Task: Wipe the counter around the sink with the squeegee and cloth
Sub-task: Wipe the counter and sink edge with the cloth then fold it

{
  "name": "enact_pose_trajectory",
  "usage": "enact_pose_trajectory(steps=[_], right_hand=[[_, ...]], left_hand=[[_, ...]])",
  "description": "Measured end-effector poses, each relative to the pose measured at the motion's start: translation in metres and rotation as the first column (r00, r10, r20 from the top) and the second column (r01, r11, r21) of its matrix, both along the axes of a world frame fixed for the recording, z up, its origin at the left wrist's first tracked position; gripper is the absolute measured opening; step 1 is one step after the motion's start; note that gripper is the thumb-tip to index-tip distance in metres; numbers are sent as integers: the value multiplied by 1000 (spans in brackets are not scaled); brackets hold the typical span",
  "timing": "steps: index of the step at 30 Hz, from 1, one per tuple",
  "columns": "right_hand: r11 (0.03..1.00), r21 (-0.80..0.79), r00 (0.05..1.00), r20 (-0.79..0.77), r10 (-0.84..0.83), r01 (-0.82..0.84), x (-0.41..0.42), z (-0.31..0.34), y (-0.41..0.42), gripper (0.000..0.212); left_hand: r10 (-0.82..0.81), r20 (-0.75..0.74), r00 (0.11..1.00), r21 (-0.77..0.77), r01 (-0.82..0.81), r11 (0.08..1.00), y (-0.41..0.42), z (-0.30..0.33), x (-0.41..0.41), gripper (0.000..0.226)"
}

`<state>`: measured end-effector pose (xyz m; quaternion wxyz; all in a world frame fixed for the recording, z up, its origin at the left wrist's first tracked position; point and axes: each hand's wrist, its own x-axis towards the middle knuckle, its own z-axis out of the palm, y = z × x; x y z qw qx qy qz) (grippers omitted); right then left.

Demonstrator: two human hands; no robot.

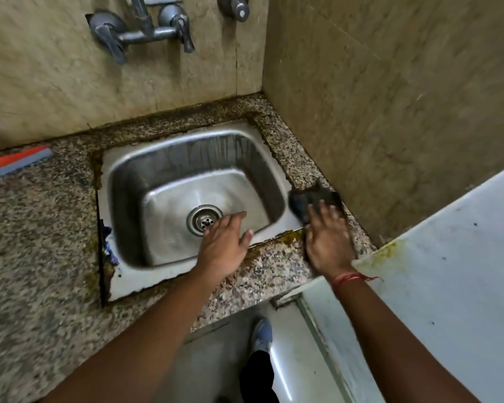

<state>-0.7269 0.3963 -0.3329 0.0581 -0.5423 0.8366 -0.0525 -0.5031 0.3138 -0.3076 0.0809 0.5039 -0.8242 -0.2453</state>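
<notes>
Right hand (328,242) presses flat, fingers spread, on a dark cloth (309,200) lying on the granite counter (41,242) strip right of the steel sink (122,274). Left hand (224,242) hangs over the basin, fingers straight, holding nothing. Red squeegee (15,167) lies far left on the counter

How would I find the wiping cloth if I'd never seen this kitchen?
Start at the shiny steel sink set in the speckled granite counter. Look along the narrow counter strip on its right, beside the wall. There, under the right hand, lies the dark crumpled cloth, the only soft, dark thing there.
</notes>
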Motion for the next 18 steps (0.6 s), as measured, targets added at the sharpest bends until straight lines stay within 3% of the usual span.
enact_pose_trajectory(steps=[3,5,7,10,12,15,16,18], right_hand=[[945,-19,941,81,328,-327,68,6,-9,54],[906,-26,902,81,424,-423,77,12,-16,51],[945,-19,943,55,328,-328,47,10,-24,52],[999,13,999,33,35,-36,6,7,-31,58],[993,23,994,6,112,-112,32,7,-28,59],[915,19,914,51,402,-403,67,7,-8,59],[908,27,908,40,418,-419,59,7,-9,61],[965,14,965,-4,262,-262,32,2,-21,60]], left_hand=[[157,56,986,-43,-155,987,-1,-2,39,45],[217,88,972,-127,-205,970,-2,-8,62,39],[249,103,963,-190,-227,955,-3,-11,80,34],[258,134,957,-208,-227,951,-5,-18,97,37],[230,116,966,-172,-209,963,-3,-24,104,46],[201,54,978,-124,-193,973,3,-29,107,62],[201,29,979,-112,-197,974,5,-30,107,60],[235,-55,970,-79,-239,968,4,-26,108,49]])
